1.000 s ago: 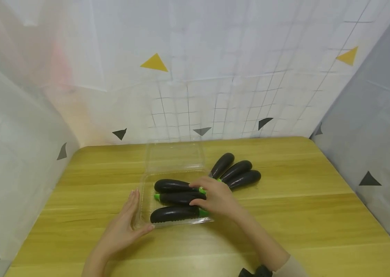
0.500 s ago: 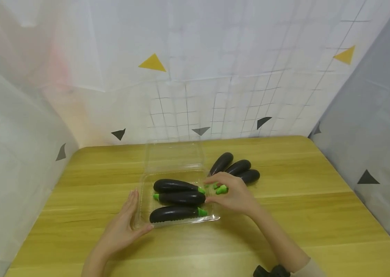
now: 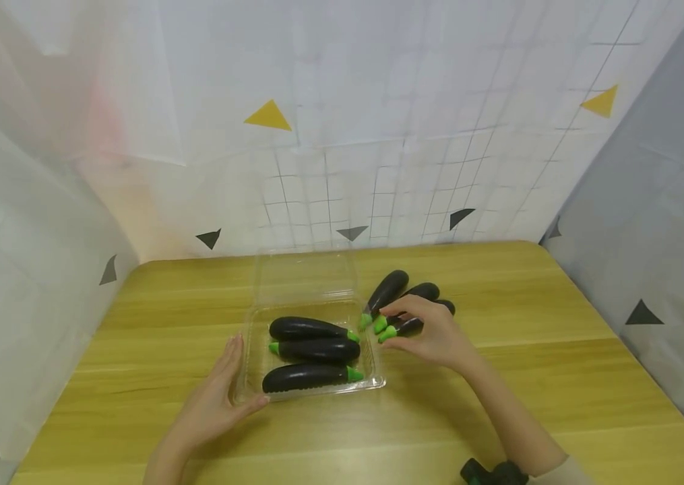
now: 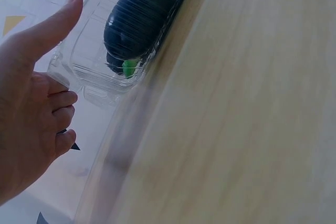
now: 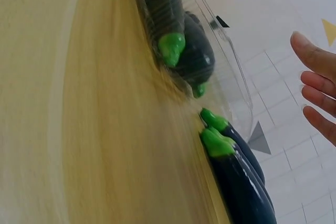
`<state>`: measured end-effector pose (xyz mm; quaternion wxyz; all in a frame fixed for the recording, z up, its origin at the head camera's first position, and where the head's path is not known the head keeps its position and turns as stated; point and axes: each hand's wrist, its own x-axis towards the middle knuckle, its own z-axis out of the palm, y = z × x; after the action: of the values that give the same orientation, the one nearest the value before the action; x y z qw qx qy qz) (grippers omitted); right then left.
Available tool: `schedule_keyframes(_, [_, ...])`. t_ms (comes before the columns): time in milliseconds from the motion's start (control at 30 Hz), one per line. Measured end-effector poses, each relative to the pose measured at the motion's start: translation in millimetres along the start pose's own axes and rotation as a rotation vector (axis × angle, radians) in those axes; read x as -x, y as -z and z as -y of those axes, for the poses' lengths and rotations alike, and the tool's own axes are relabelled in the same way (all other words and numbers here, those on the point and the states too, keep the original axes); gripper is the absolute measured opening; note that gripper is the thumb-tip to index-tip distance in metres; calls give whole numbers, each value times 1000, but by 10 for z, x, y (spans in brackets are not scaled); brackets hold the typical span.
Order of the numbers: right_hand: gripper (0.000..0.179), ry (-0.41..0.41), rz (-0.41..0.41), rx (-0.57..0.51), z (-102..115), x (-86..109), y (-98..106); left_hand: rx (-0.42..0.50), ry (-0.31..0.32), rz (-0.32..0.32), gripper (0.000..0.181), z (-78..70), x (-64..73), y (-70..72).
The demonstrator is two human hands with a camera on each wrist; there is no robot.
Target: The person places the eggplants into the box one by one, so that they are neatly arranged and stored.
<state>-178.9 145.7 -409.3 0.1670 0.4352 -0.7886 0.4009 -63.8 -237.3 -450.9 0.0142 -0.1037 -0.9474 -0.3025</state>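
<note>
A clear plastic clamshell box (image 3: 378, 382) stands with its lid (image 3: 305, 275) folded back. Inside lie three eggplants: a back one (image 3: 302, 328), a middle one (image 3: 320, 349) with its green cap to the left, and a front one (image 3: 305, 377). My left hand (image 3: 211, 401) rests against the box's left side, thumb at the front corner; the left wrist view shows the thumb (image 4: 50, 27) stretched out beside the clear wall. My right hand (image 3: 435, 333) hovers over three loose eggplants right of the box, fingers spread and holding nothing. It partly hides two of them; the leftmost eggplant (image 3: 389, 288) shows fully.
The wooden table (image 3: 530, 377) carries the box and eggplants. Behind it hangs a white sheet (image 3: 426, 168) with grid lines and triangles, and more sheeting (image 3: 669, 236) stands along the sides. A black wrist device (image 3: 493, 473) sits by the right sleeve.
My right hand has let go of the back eggplant in the box and moved right, out over the loose eggplants. The left hand has stayed at the box's left side.
</note>
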Motion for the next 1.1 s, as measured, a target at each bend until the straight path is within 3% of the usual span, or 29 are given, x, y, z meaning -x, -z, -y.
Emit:
schedule_keyframes(367, [51, -130, 33, 0, -58, 83, 207, 5, 8, 1, 108, -5, 5, -1])
schedule_keyframes(600, [51, -149, 3, 38, -126, 142, 316, 4, 12, 3, 109, -13, 3, 2])
schedule_keyframes(900, [47, -292, 11, -47, -29, 115, 440, 9, 21, 6, 109, -24, 0, 6])
schedule_keyframes(1100, [49, -350, 29, -49, -236, 201, 413, 10, 28, 8, 109, -24, 2, 5])
